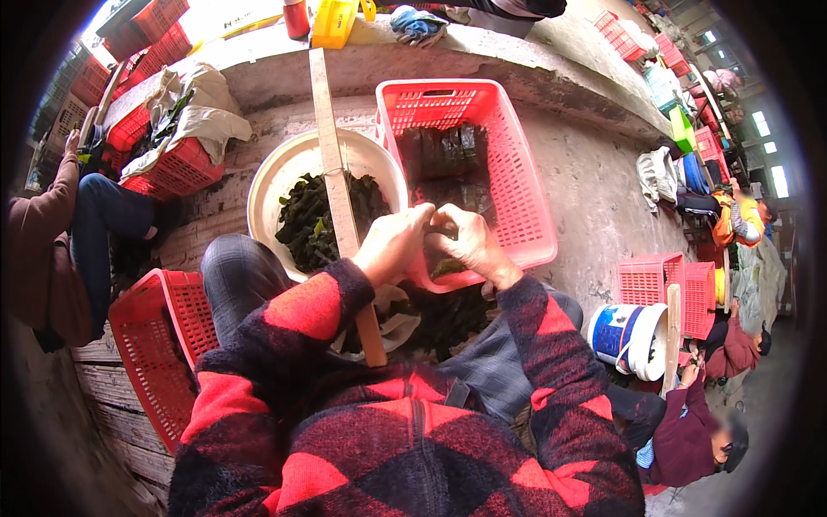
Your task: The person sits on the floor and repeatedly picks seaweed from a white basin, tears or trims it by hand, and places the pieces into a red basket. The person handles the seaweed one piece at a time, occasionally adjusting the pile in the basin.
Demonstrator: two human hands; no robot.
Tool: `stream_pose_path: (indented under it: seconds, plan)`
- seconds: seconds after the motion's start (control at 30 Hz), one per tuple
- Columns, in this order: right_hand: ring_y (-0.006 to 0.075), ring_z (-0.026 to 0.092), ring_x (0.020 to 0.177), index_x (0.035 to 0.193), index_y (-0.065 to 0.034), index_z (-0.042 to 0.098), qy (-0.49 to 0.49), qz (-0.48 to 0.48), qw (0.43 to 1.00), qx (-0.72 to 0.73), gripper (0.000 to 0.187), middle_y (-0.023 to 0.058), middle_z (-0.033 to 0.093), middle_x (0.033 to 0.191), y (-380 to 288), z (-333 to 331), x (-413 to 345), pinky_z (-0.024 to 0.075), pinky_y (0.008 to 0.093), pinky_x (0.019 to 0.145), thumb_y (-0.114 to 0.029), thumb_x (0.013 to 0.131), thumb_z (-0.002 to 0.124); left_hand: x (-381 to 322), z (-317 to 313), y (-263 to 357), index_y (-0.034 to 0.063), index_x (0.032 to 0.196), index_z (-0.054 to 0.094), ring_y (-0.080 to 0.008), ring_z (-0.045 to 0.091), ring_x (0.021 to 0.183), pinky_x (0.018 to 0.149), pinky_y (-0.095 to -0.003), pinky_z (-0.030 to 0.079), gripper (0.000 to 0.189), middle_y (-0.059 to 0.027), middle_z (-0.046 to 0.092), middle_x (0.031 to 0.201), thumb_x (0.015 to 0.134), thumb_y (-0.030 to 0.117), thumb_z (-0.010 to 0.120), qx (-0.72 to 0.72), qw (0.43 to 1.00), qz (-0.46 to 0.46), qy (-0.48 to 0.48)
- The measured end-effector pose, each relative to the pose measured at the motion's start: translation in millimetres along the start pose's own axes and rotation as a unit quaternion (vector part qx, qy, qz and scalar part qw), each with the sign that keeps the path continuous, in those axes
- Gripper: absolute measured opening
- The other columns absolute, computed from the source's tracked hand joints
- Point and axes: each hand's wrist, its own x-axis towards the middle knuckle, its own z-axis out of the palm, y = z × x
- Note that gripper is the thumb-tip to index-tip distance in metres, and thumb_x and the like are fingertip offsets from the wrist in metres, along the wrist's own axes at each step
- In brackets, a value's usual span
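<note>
My left hand (399, 238) and my right hand (470, 240) meet at the fingertips over the near end of a red plastic crate (517, 187). Their fingers are pinched around a small strip of dark olive seaweed (446, 266), mostly hidden by the fingers. Dark, wet-looking contents (446, 155) lie in the crate. Left of it stands a round white tub (263, 194) holding crinkled dark green seaweed (303, 220). A narrow wooden slat (333, 155) runs across the tub, passing beneath my left wrist. More dark seaweed (446, 316) lies between my legs.
Another red crate (152, 342) stands by my left knee. A concrete ledge (504, 71) beyond carries a red bottle (296, 19), a yellow container (333, 24) and blue cloth (417, 24). A blue-and-white bucket (614, 336) lies tilted at right. People sit working on both sides.
</note>
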Motion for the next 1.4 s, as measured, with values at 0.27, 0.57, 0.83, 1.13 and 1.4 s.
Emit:
stream_pose_path:
  seconds: [0.27,0.57,0.83,1.13,1.4]
  plan:
    - [0.0055,0.049,0.054,0.100,-0.0029,0.064,-0.043,0.130,0.898,0.417,0.010,-0.0032,0.059,0.072,9,5,-6,0.0414,0.0227,0.051,-0.004,0.090,0.062,8,6,-12,0.0000,0.108,0.062,-0.0373,0.067,0.073,0.066,-0.0410,0.053,0.029,-0.0219,0.065,0.078,0.080,0.002,0.056,-0.117,0.993,0.003,0.030]
    - [0.0000,0.040,0.052,0.101,-0.0061,0.067,0.018,0.099,0.952,0.288,0.018,-0.0074,0.052,0.065,7,7,-9,0.0319,0.0191,0.049,-0.021,0.098,0.058,11,-10,-10,-0.0041,0.095,0.062,-0.0134,0.059,0.056,0.057,-0.0298,0.049,0.016,-0.0080,0.061,0.065,0.081,0.002,0.064,-0.218,0.957,-0.150,-0.122]
    - [0.0025,0.042,0.056,0.101,-0.0063,0.062,-0.031,0.103,0.951,0.292,0.031,-0.0034,0.057,0.075,9,7,-6,0.0315,0.0197,0.049,-0.032,0.103,0.046,13,-10,7,0.0047,0.097,0.066,-0.0265,0.062,0.080,0.073,-0.0350,0.052,0.028,-0.0094,0.062,0.089,0.070,-0.002,0.070,0.036,0.981,0.132,0.139]
    - [0.0022,0.045,0.058,0.107,-0.0066,0.061,-0.009,0.111,0.947,0.302,0.025,-0.0033,0.059,0.081,3,0,-6,0.0354,0.0180,0.050,-0.028,0.102,0.050,8,-3,-1,-0.0004,0.091,0.066,-0.0078,0.059,0.081,0.070,-0.0243,0.049,0.007,-0.0008,0.061,0.086,0.085,-0.003,0.065,-0.379,0.914,-0.120,0.079]
    - [0.0023,0.047,0.058,0.106,-0.0018,0.059,-0.003,0.089,0.956,0.279,0.017,-0.0027,0.056,0.073,-6,-11,-6,0.0358,0.0183,0.049,-0.013,0.093,0.057,6,-1,-9,-0.0001,0.097,0.064,-0.0062,0.060,0.079,0.073,-0.0213,0.049,0.007,-0.0007,0.065,0.086,0.090,0.000,0.062,-0.478,0.858,-0.176,0.070]
